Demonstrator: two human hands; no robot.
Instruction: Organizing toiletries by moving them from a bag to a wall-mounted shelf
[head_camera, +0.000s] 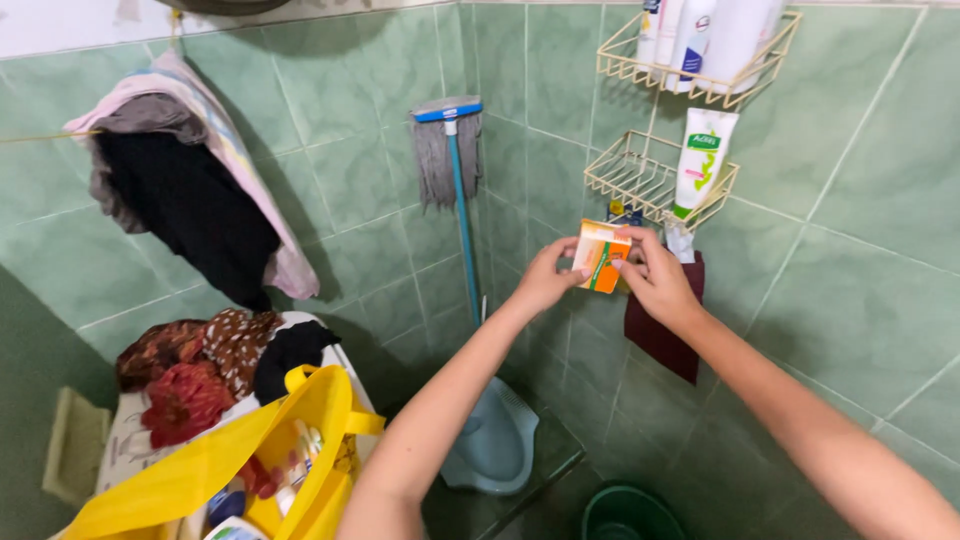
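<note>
Both the left hand (545, 280) and right hand (655, 280) partly cover an orange box (600, 255).

Pale green tiled walls (860, 300) meet in a corner, with a strip of white wall above the tiles at the upper left. A blue-handled mop (452, 170) leans upright against the corner's left side. Two cream wire shelves (640, 180) hang on the right wall, one above the other. Clothes (190, 190) hang from a hook on the left wall. Low in the corner sits a pale blue squat toilet (495, 440), and a dark green bucket (625, 515) stands at the bottom edge. The light is soft and even.
</note>
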